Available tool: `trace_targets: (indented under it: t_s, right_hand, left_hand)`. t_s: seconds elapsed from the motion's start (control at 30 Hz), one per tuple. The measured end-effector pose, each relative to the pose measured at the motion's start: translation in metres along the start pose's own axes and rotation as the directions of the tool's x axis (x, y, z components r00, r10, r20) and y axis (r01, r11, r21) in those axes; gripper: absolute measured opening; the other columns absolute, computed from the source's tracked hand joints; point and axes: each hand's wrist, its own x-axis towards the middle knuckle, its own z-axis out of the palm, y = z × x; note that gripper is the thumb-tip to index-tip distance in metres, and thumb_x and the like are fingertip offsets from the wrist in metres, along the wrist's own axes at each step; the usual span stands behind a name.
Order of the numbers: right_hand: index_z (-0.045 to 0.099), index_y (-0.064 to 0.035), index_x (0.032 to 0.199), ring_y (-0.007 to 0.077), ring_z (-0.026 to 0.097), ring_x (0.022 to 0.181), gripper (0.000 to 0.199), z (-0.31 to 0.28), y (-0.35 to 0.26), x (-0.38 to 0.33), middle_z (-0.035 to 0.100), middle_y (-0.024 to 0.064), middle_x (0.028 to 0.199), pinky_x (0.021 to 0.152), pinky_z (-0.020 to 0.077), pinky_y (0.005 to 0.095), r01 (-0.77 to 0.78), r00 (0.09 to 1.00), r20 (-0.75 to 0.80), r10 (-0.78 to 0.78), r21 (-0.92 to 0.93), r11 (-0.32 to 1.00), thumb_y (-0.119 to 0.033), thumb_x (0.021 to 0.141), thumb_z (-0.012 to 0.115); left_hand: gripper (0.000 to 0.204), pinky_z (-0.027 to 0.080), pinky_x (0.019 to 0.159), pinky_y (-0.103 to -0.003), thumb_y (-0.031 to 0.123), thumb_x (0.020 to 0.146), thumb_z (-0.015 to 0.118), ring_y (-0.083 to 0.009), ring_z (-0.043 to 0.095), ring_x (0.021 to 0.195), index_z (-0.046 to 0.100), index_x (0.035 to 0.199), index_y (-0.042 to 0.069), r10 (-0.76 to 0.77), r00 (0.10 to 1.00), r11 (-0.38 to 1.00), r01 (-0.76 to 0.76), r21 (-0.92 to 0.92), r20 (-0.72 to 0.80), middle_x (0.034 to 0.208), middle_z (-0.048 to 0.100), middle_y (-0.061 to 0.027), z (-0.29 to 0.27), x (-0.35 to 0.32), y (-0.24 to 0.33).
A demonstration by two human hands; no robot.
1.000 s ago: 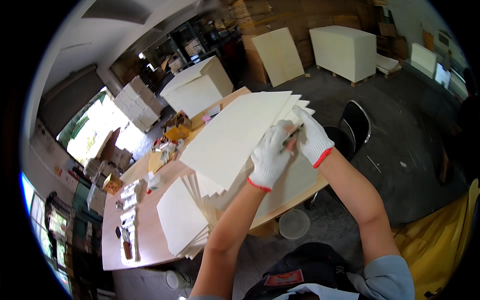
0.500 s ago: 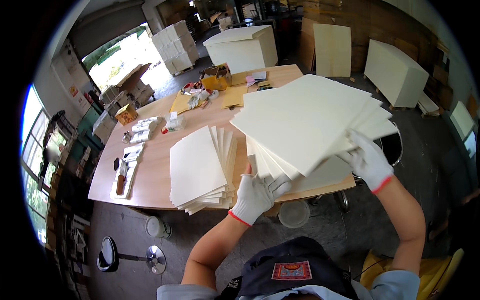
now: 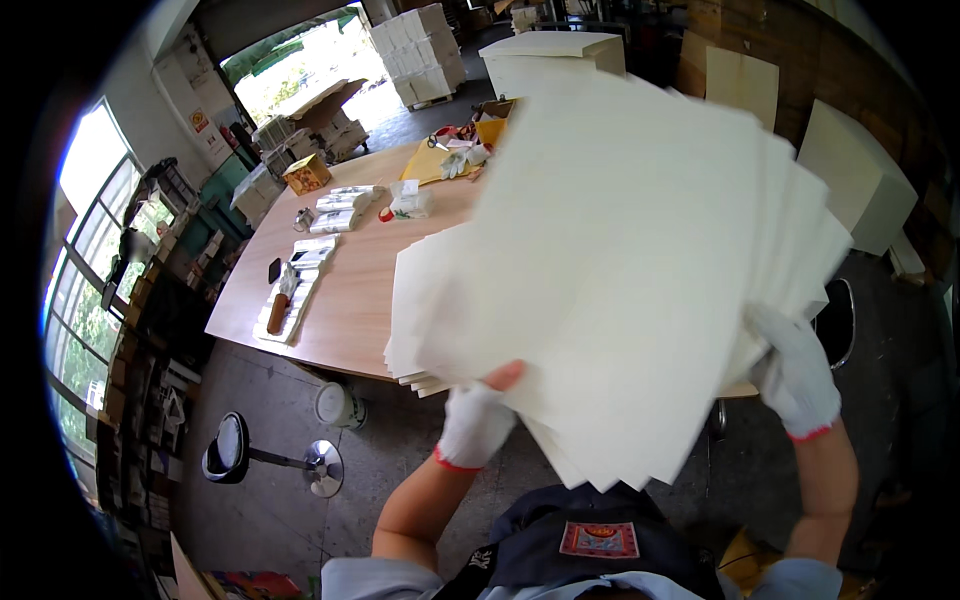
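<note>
White sheets were held up in the air by the person, in a loose fan, above the near part of the worktop and past its front edge. The left hand, in a white glove, pinched them at the lower left side, with the thumb lying on top; its other fingers were hidden. The right hand, also gloved, gripped the right side, but its fingers were a little blurred. Behind the sheets, a second pile of white sheets rested on the worktop, partly covered from view. Farther left lay a tool with a brown handle and, near the far edge, a small yellow box. A white bucket stood on the floor.
</note>
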Motion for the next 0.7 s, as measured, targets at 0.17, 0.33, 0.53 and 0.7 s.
trace_targets:
  t_s: [0.17, 0.33, 0.53, 0.7]
  right_hand:
    - [0.061, 0.0046, 0.135, 0.0238, 0.068, 0.104, 0.042, 0.109, 0.111, 0.051, 0.068, 0.0151, 0.122, 0.09, 0.0568, 0.0419, 0.509, 0.814, 0.441, -0.378, -0.228, 0.83, -0.02, 0.102, 0.065]
    - [0.066, 0.0039, 0.126, 0.0181, 0.067, 0.098, 0.045, 0.204, 0.172, 0.082, 0.069, 0.0125, 0.117, 0.082, 0.0552, 0.0368, -0.126, 0.914, 0.356, 0.196, -0.211, 0.969, -0.032, 0.099, 0.072]
    - [0.065, 0.0032, 0.122, 0.0097, 0.051, 0.059, 0.046, 0.198, 0.331, 0.167, 0.068, 0.0032, 0.092, 0.047, 0.0378, 0.0258, -0.429, 0.899, 0.119, 0.421, 0.054, 0.901, -0.031, 0.094, 0.079]
    - [0.073, -0.0043, 0.115, 0.0129, 0.056, 0.068, 0.034, 0.188, 0.354, 0.178, 0.069, 0.0033, 0.097, 0.054, 0.0427, 0.03, -0.532, 0.843, -0.001, 0.537, 0.14, 0.835, -0.024, 0.089, 0.084]
  left_hand:
    - [0.033, 0.059, 0.096, -0.041, 0.011, 0.101, 0.067, -0.0252, 0.068, 0.114, 0.061, 0.132, 0.001, 0.287, 0.95, 0.873, -0.313, -0.373, -0.125, 0.125, 0.067, -0.0115, -0.08, 0.029, -0.006]
    - [0.029, 0.06, 0.096, -0.039, 0.009, 0.101, 0.067, -0.0246, 0.068, 0.115, 0.062, 0.129, 0.001, 0.22, 0.935, 0.808, -0.334, -0.485, -0.278, 0.125, 0.068, -0.0122, -0.179, 0.082, -0.048]
    - [0.024, 0.06, 0.092, -0.033, -0.001, 0.096, 0.071, -0.0204, 0.068, 0.105, 0.063, 0.118, 0.003, -0.129, 0.813, 0.847, -0.208, -0.489, -0.568, 0.115, 0.068, -0.0073, -0.209, 0.13, -0.151]
    - [0.026, 0.061, 0.094, -0.038, -0.004, 0.095, 0.07, -0.0221, 0.067, 0.106, 0.062, 0.119, 0.005, -0.253, 0.783, 0.824, -0.135, -0.551, -0.569, 0.115, 0.067, -0.0071, -0.215, 0.128, -0.173]
